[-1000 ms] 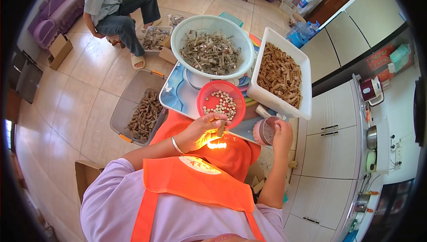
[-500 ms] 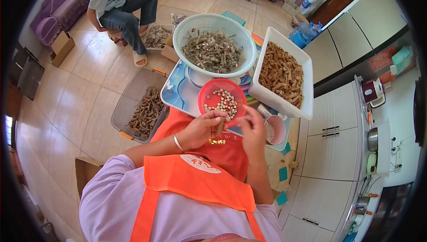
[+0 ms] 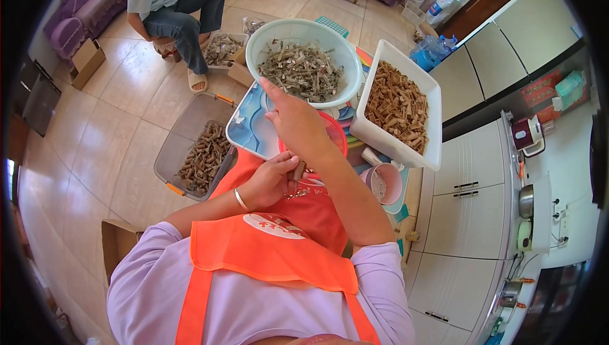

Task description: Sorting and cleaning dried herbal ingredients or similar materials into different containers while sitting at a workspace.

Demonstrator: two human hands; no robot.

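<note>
Red basket (image 3: 335, 134), right hand (image 3: 295, 119) outstretched above it.
Index finger extended, the grip otherwise I can't tell; on the basket's near side, left hand (image 3: 269, 183) pinches a brown roll (image 3: 299, 168).

Route over tabletop's left side; right forearm bars the centre.

Room at the tabletop's (image 3: 250, 129) left strip, between its outer edge and red basket (image 3: 337, 134). Right hand (image 3: 293, 119) overlaps basin's (image 3: 306, 30) near-left rim in view; contact can't be told. Right forearm (image 3: 346, 189) hides most of the basket, blocking a straight reach from the lap. Left hand (image 3: 269, 181) sits just nearside of basket. Right side tight: pink cup (image 3: 396, 186) beside white tray's (image 3: 434, 126) near end. Basin, tray and grey bin (image 3: 172, 142) open from above.
</note>
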